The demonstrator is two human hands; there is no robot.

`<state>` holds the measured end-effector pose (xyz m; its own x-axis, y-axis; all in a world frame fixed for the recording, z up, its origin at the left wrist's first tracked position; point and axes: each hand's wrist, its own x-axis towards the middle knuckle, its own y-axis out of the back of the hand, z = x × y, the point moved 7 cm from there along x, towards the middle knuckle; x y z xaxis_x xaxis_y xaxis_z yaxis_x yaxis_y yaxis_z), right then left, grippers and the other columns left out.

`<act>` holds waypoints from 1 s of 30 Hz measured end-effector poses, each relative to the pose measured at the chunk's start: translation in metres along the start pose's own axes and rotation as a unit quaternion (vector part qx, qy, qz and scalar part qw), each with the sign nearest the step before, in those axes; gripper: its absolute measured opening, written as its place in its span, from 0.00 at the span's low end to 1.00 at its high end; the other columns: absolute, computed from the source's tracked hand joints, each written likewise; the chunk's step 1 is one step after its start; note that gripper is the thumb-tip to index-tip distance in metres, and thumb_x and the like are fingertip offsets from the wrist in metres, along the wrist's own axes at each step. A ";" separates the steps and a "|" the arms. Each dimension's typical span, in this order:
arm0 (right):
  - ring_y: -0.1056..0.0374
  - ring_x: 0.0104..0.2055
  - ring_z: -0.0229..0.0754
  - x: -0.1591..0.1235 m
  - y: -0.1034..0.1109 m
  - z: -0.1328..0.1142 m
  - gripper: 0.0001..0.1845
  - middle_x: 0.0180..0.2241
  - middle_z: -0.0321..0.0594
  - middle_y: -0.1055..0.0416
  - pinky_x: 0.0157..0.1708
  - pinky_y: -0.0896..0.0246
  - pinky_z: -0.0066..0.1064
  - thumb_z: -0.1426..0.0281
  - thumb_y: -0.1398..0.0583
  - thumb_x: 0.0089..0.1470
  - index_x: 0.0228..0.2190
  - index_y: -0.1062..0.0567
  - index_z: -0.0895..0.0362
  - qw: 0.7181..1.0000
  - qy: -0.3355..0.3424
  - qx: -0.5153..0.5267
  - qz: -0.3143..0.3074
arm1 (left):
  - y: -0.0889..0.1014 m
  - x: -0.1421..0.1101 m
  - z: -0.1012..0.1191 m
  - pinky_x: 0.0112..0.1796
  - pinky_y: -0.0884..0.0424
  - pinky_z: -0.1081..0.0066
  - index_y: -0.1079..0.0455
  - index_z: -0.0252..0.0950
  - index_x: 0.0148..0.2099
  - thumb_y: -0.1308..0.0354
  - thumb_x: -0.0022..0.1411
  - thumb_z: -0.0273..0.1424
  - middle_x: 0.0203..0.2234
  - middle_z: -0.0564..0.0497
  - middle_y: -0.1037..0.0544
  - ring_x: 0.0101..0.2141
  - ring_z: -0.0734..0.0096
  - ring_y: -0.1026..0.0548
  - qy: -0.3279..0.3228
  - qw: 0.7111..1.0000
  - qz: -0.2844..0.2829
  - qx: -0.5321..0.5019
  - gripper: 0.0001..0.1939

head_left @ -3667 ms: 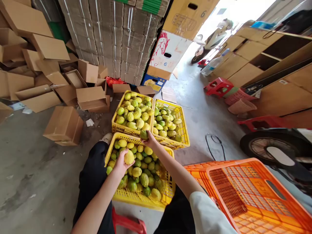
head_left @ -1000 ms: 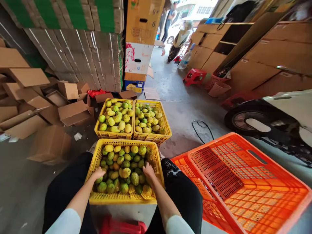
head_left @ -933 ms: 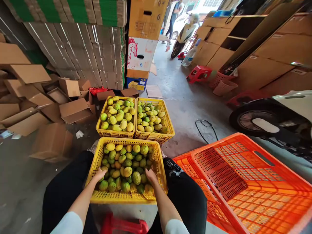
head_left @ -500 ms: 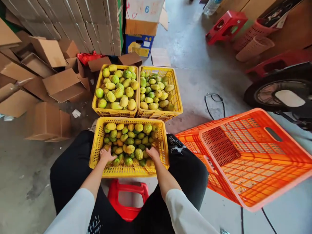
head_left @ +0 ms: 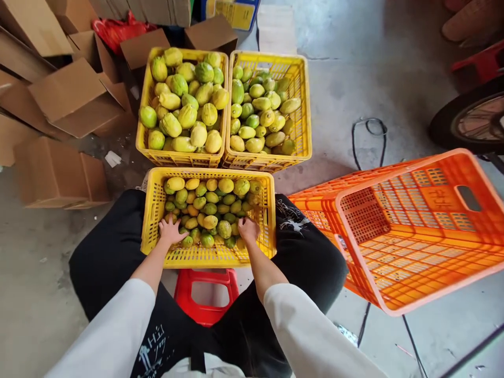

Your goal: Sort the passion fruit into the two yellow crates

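A yellow plastic crate (head_left: 208, 258) stands between my knees, above a red stool. Green and yellow fruits (head_left: 210, 222) that look like small papayas fill much of it. My left hand (head_left: 170, 231) lies at the left side of the pile, its fingers spread over the fruits and gripping none. At the right side of the pile, my right hand (head_left: 249, 231) is closed with its fingers curled down. What it holds, if anything, is hidden beneath it.
Two more yellow crates stand beyond, a left one (head_left: 177, 159) heaped with larger fruits and a right one (head_left: 304, 105). An orange crate (head_left: 437, 302) lies tilted at my right. Cardboard boxes (head_left: 59, 173) are piled at left. A cable (head_left: 355, 147) and a wheel (head_left: 472, 118) are at right.
The view has tilted down and closer, so the crates appear higher and larger. My left fingers have spread over the fruits. My right hand's fingers look more curled. The fruits look unmoved.
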<state>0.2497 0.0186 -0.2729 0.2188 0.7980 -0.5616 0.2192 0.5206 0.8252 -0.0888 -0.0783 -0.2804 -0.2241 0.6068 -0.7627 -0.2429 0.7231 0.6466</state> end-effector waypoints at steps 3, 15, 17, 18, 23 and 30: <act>0.22 0.45 0.54 0.005 0.000 0.002 0.26 0.43 0.54 0.18 0.41 0.35 0.36 0.61 0.51 0.68 0.42 0.16 0.59 1.000 -0.016 -0.001 -0.006 | -0.001 -0.002 -0.001 0.59 0.47 0.45 0.34 0.36 0.69 0.44 0.60 0.57 0.72 0.32 0.47 0.63 0.22 0.43 -0.016 1.000 0.015 0.007 0.43; 0.23 0.47 0.55 0.007 0.002 0.007 0.24 0.42 0.53 0.18 0.43 0.35 0.36 0.61 0.49 0.67 0.42 0.15 0.59 0.996 -0.068 0.058 0.000 | 0.030 0.000 0.009 0.60 0.42 0.49 0.25 0.33 0.48 0.45 0.66 0.39 0.62 0.30 0.38 0.62 0.37 0.40 0.118 0.973 0.124 -0.154 0.17; 0.23 0.46 0.56 0.008 0.001 0.008 0.24 0.42 0.53 0.18 0.43 0.35 0.37 0.61 0.49 0.67 0.42 0.15 0.59 0.995 -0.069 0.066 0.001 | 0.050 -0.006 0.035 0.60 0.40 0.53 0.27 0.32 0.44 0.50 0.69 0.35 0.54 0.30 0.34 0.59 0.44 0.37 0.095 0.953 0.212 -0.193 0.13; 0.23 0.46 0.56 0.008 0.000 0.008 0.24 0.42 0.53 0.18 0.43 0.35 0.37 0.61 0.49 0.67 0.42 0.15 0.59 0.995 -0.069 0.069 0.001 | 0.057 -0.008 0.056 0.60 0.39 0.54 0.28 0.33 0.43 0.51 0.70 0.34 0.51 0.31 0.32 0.57 0.46 0.35 0.054 0.948 0.230 -0.211 0.13; 0.23 0.45 0.53 0.009 0.001 0.008 0.26 0.42 0.53 0.18 0.43 0.36 0.36 0.61 0.51 0.68 0.42 0.16 0.60 0.993 -0.067 0.094 0.006 | 0.075 -0.002 0.181 0.62 0.39 0.56 0.29 0.34 0.51 0.49 0.68 0.29 0.51 0.35 0.28 0.57 0.50 0.33 -0.213 0.924 0.165 -0.270 0.13; 0.24 0.43 0.52 0.010 0.006 0.003 0.26 0.41 0.52 0.18 0.41 0.36 0.35 0.60 0.50 0.68 0.40 0.16 0.60 0.992 -0.065 0.105 0.003 | 0.078 0.040 0.247 0.67 0.52 0.41 0.43 0.29 0.70 0.48 0.64 0.21 0.70 0.32 0.42 0.68 0.35 0.48 -0.229 0.945 0.065 -0.223 0.32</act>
<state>0.2562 0.0293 -0.2736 0.3382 0.7486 -0.5703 0.4074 0.4299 0.8058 0.1162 0.0834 -0.2640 0.1288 0.8337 -0.5370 -0.6379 0.4843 0.5988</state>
